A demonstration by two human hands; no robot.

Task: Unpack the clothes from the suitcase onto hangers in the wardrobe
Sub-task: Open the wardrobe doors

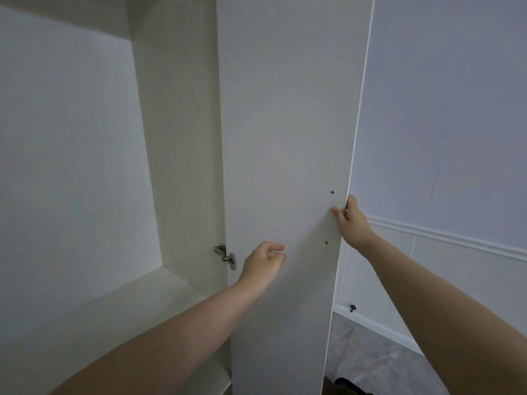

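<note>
The wardrobe door (285, 124) stands swung open in the middle of the view, its pale inner face towards me. My right hand (352, 220) grips the door's free edge, thumb on the inner face and fingers curled round the edge. My left hand (263, 262) hovers in front of the door's inner face with its fingers curled, holding nothing. To the left the wardrobe interior (71, 166) shows bare white panels and a shelf (159, 297). No suitcase, clothes or hangers are in view.
A metal hinge (225, 256) joins the door to the wardrobe's side panel (179, 138). Two small screws (332, 192) sit near the door's free edge. Right of the door is a white wall (456, 109) with a moulding, and grey tiled floor (368, 360) below.
</note>
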